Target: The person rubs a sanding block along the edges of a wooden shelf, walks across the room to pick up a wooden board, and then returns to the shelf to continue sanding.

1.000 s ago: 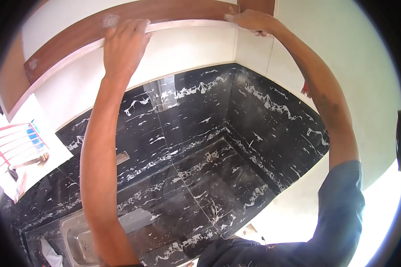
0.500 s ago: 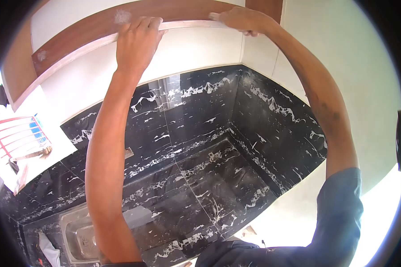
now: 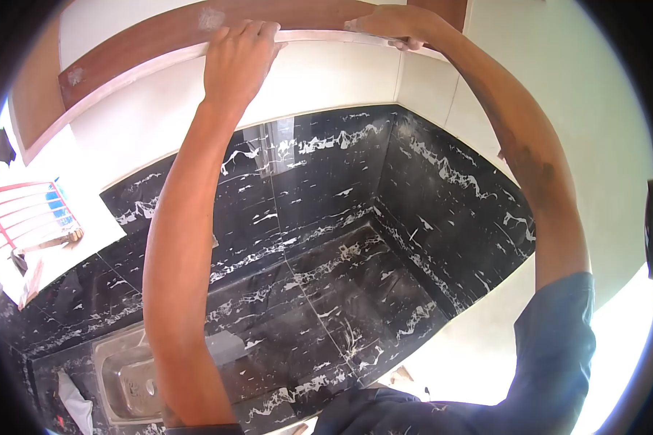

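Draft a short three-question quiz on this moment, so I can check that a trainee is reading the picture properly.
1. Multiple choice: what does the left hand touch?
A. the red grille
B. the brown board
C. the dark sleeve

2. True or false: the right hand rests inside the sink.

3. Fill in the colour: the black tiles are marked with streaks of ____.

Key: 1. B; 2. False, it is up at the brown board; 3. white.
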Motion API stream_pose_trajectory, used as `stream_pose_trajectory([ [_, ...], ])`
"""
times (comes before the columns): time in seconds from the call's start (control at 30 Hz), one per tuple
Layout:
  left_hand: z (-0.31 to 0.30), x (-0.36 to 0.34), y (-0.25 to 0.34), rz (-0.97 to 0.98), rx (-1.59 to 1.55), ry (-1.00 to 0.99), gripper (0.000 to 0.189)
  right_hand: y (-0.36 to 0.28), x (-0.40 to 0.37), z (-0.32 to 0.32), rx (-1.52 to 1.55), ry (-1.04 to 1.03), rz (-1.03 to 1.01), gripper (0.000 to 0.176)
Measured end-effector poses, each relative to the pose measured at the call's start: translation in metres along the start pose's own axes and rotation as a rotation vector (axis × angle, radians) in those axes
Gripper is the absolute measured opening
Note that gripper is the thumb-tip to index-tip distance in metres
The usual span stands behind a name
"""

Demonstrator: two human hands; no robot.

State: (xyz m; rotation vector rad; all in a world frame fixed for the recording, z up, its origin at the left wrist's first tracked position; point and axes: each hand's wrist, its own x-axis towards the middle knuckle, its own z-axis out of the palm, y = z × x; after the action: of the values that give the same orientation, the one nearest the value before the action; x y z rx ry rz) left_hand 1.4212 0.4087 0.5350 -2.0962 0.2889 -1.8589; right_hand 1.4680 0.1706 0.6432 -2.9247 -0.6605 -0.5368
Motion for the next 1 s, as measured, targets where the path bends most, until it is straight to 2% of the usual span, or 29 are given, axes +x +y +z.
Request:
stream_pose_trajectory([
  [0.07,-0.001,0.002,-0.001,0.004,0.000,0.013,0.032,-0.004,0.014,-0.006,-0.102,-0.036,-0.012,0.069],
  [0.1,0.000,0.002,0.000,0.000,-0.001,0.023,0.032,-0.015,-0.014,-0.011,0.012,-0.044,-0.123,0.070],
  [0.2,0.001,0.001,-0.002,-0.010,0.005,-0.001,0.032,0.011,-0.001,-0.013,0.034,-0.124,-0.151,0.064],
  [0.23,0.000,0.002,-0.001,-0.006,0.008,-0.015,0.032,0.036,0.028,0.013,0.155,0.001,0.002,0.058],
  [0.33,-0.003,0.003,0.000,0.005,0.004,0.014,0.030,-0.002,-0.003,0.003,0.036,-0.002,0.079,0.056],
  [0.37,-0.002,0.003,-0.002,0.001,-0.005,0.024,0.030,-0.011,-0.027,-0.001,0.093,0.023,0.002,0.056],
  [0.47,-0.002,0.001,0.000,-0.006,-0.034,0.004,0.029,0.015,-0.006,-0.001,0.102,-0.031,0.104,0.051],
  [0.53,-0.009,0.005,0.003,-0.033,-0.042,-0.031,0.029,0.020,-0.001,0.003,0.125,-0.006,0.041,0.053],
  [0.67,-0.005,0.004,0.002,-0.023,-0.025,0.019,0.029,0.014,-0.022,0.001,0.199,0.070,-0.023,0.054],
  [0.7,-0.004,0.002,0.002,-0.011,-0.040,0.048,0.028,0.021,-0.010,-0.004,0.129,-0.028,0.080,0.055],
  [0.73,-0.002,0.004,0.001,-0.003,-0.051,0.089,0.027,0.023,-0.008,-0.001,0.122,-0.031,0.038,0.059],
  [0.8,-0.007,0.005,0.005,-0.040,-0.039,0.017,0.027,0.018,-0.005,-0.005,0.093,-0.022,-0.047,0.065],
  [0.83,-0.008,0.007,0.005,-0.062,-0.028,-0.018,0.028,0.017,-0.003,-0.009,0.109,-0.023,-0.025,0.065],
  [0.93,-0.006,0.004,0.003,-0.018,-0.034,0.047,0.030,0.012,-0.004,-0.003,0.179,-0.073,0.041,0.062],
  [0.97,-0.006,0.004,0.003,-0.014,-0.040,0.028,0.031,0.014,-0.002,-0.002,0.114,-0.063,0.103,0.062],
  [1.0,-0.005,0.006,0.002,-0.014,-0.046,0.018,0.031,0.015,0.000,0.001,0.119,-0.034,0.034,0.062],
])
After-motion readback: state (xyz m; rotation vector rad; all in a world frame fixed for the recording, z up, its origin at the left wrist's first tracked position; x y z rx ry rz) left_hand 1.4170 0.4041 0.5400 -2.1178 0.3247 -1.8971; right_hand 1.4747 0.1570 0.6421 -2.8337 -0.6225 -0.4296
